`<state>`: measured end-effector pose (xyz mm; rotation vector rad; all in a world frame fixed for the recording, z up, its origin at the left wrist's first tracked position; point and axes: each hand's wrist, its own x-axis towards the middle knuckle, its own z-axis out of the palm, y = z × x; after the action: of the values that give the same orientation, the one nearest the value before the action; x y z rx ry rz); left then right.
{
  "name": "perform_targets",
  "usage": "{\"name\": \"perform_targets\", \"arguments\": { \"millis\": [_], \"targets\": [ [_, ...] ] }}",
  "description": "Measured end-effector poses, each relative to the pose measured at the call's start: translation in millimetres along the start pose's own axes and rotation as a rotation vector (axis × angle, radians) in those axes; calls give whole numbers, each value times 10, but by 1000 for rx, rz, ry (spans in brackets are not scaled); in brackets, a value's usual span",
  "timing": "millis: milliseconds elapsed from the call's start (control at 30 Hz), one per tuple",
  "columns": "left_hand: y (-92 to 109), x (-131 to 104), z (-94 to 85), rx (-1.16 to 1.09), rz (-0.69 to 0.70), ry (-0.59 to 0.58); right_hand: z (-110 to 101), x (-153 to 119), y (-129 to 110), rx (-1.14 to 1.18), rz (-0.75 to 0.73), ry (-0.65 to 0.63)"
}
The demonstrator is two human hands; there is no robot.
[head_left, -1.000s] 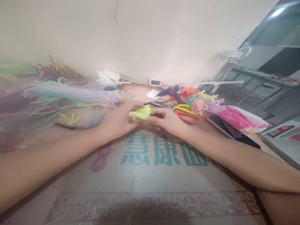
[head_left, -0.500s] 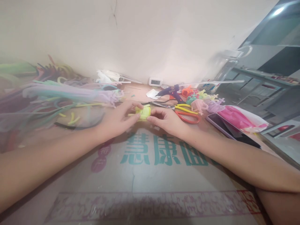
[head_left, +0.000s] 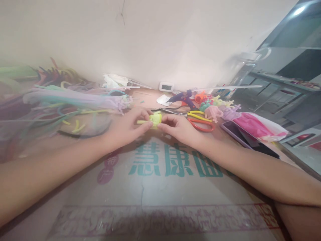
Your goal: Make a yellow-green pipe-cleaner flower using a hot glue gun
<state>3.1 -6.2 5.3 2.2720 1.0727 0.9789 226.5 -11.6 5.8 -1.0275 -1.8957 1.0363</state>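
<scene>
Between my two hands is a small yellow figure (head_left: 155, 119) that looks bent from fuzzy pipe cleaners, with short ends sticking out to the left. The thumb and fingers of my left hand (head_left: 131, 124) pinch its left side. On its right edge, my right hand (head_left: 178, 128) grips it between thumb and curled fingers. Scissors (head_left: 198, 119) with yellow and orange-red handles lie just beyond my right hand. Behind them rests a dark blue glue gun (head_left: 184, 97), its nozzle over a white scrap of paper (head_left: 163, 100).
Bundled pastel pipe cleaners (head_left: 77, 98) spread over the left side, with short yellow pieces (head_left: 77, 127) nearby. Several small coloured pipe-cleaner figures (head_left: 213, 112) sit at the right, beside a phone (head_left: 248, 139) and a pink packet (head_left: 260, 127). A small digital clock (head_left: 166, 87) stands against the wall.
My left thumb and fingers have shifted slightly on the yellow figure, showing more of its left-hand ends. My right hand stays almost still.
</scene>
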Motion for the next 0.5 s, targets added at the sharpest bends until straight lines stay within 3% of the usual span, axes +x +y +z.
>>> {"name": "perform_targets", "arguments": {
  "millis": [500],
  "targets": [
    [1, 1, 11, 43, 20, 18, 7, 0, -32, 30, -8, -25]
  ]
}}
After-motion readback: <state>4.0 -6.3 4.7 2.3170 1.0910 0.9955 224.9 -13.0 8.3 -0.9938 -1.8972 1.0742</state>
